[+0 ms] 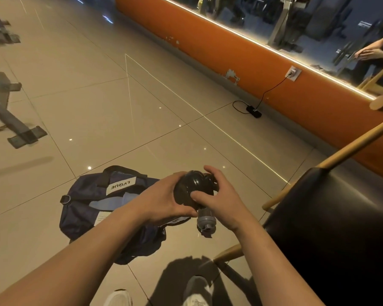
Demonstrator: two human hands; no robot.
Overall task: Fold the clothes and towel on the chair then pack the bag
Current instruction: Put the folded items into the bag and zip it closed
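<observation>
L hand [162, 199] & R hand [221, 193] both curled round bottle [190, 183], over bag [82, 208] on glossy tile floor [120, 107]; orange wall [208, 40], chair [329, 228] rt.

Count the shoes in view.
2. A white shoe at the bottom edge, left of centre; a second shoe to its right, near the chair leg. Both are cut off by the frame.

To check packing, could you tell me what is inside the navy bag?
Blue fabric and a white label show on the bag; the left hand and forearm cover its middle, hiding any contents.
</observation>
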